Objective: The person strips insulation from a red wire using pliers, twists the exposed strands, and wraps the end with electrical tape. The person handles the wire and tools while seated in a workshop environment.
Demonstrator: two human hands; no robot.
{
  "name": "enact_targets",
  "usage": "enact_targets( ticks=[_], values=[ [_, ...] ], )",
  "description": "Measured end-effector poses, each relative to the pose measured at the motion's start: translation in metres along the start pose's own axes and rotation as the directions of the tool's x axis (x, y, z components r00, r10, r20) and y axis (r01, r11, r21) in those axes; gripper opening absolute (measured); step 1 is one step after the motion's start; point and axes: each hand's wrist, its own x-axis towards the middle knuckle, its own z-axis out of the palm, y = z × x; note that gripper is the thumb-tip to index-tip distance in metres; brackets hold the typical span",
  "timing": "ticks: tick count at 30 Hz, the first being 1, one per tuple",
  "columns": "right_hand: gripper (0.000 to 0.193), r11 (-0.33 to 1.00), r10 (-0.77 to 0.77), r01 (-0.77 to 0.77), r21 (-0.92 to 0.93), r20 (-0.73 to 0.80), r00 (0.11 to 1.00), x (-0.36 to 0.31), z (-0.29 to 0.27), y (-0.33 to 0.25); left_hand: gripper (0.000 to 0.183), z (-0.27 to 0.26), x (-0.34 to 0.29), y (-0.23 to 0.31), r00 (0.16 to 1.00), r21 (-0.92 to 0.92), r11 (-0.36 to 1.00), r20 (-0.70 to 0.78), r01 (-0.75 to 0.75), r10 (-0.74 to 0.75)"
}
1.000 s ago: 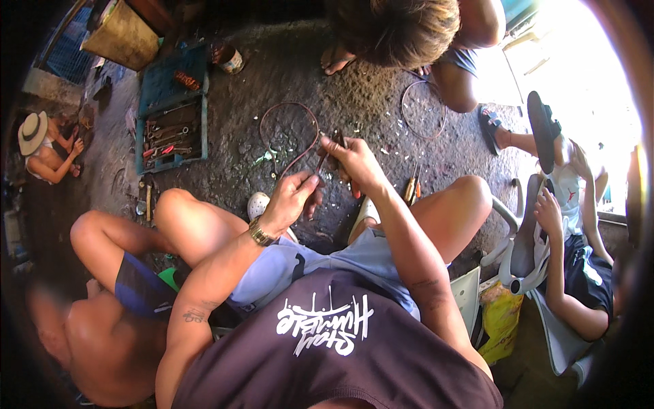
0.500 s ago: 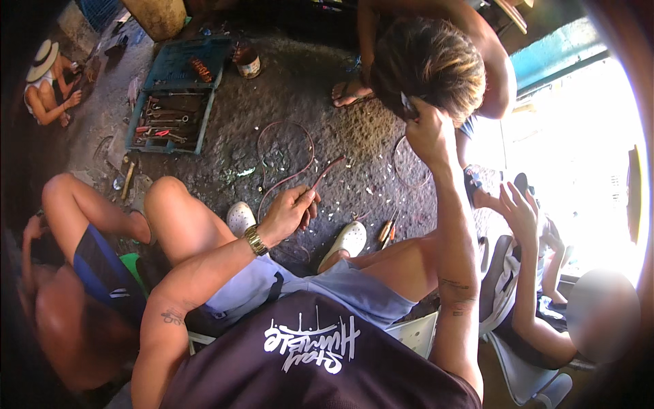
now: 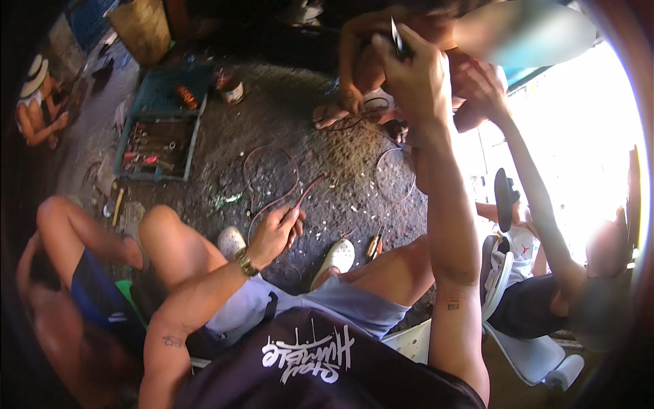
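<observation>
Below the middle of the view, my left hand point(image 3: 276, 235) is closed round a thin reddish-brown cable point(image 3: 311, 185), whose short end sticks up past my fingers. The rest of the cable trails down and lies in a loose loop on the ground. My right hand point(image 3: 419, 75) is stretched far forward, its fingers wrapped round a knife point(image 3: 396, 35) with the pale blade pointing up. Most of its handle is hidden in the grip. Right behind that hand crouches a co-worker, whose hand point(image 3: 351, 99) hangs near more cable on the ground.
A teal toolbox point(image 3: 158, 92) with several wrenches lies unfolded at the far left, beside a rusty can point(image 3: 230, 90). Screwdrivers point(image 3: 373, 244) lie by my white clog point(image 3: 337, 258). A hammer point(image 3: 118, 206) rests farther left. Another person's arm point(image 3: 528, 160) reaches in from the right.
My right hand has lifted forward and slightly left with the knife. The co-worker ahead has raised their bowed head. The person at right has stretched an arm forward. My left hand keeps the cable.
</observation>
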Motion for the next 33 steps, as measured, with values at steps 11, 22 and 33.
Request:
enact_targets(
  ticks=[11, 22, 33],
  values=[
    [0.029, 0.931, 0.256, -0.362, 0.05, 0.618, 0.743, -0.198, 0.07, -0.012, 0.028, -0.003, -0.002, 0.019, 0.992, -0.139, 0.99, -0.127, -0.003, -0.014],
    [0.024, 0.934, 0.215, -0.353, 0.058, 0.696, 0.685, -0.215, 0.07, -0.012, 0.025, 0.007, 0.007, 0.024, 0.987, 0.109, 0.988, -0.113, -0.106, 0.118],
    [0.023, 0.962, 0.169, -0.27, 0.048, 0.669, 0.723, -0.216, 0.082, -0.013, 0.022, 0.016, 0.001, 0.032, 0.917, 0.568, 0.772, -0.072, -0.286, 0.393]
  ],
)
